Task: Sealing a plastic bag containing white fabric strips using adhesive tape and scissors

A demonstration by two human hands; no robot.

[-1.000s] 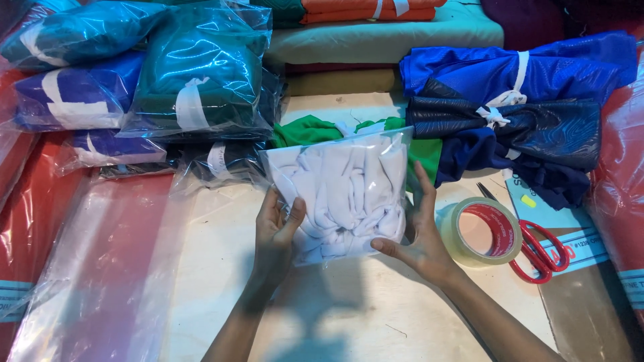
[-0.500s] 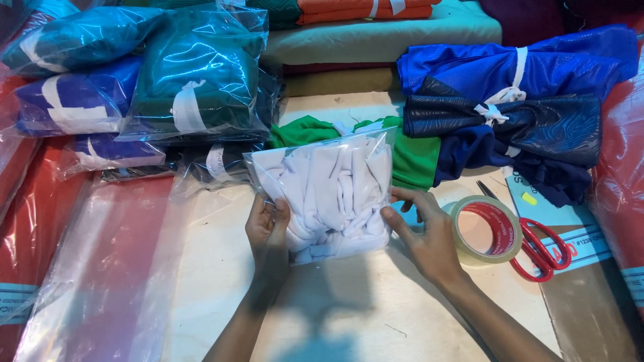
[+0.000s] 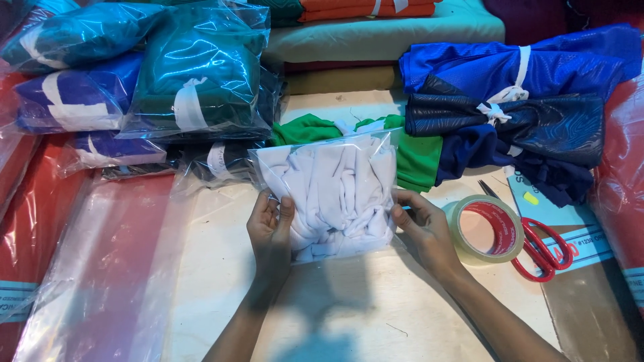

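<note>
A clear plastic bag with folded white cloth (image 3: 332, 191) inside stands tilted on the pale wooden table (image 3: 349, 308). My left hand (image 3: 270, 231) grips its lower left edge. My right hand (image 3: 422, 228) pinches its lower right edge. A green garment (image 3: 412, 157) lies flat just behind the bag, partly hidden by it.
Bagged teal and blue garments (image 3: 194, 74) are stacked at the back left. A tied bundle of blue cloth (image 3: 516, 87) lies at the right. A roll of clear tape (image 3: 486, 228) and red scissors (image 3: 547, 248) sit beside my right hand. Empty plastic bags (image 3: 107, 268) cover the left.
Both hands have shifted from the bag's sides and front down to its lower corners. The bag now stands a little more squared between them.
</note>
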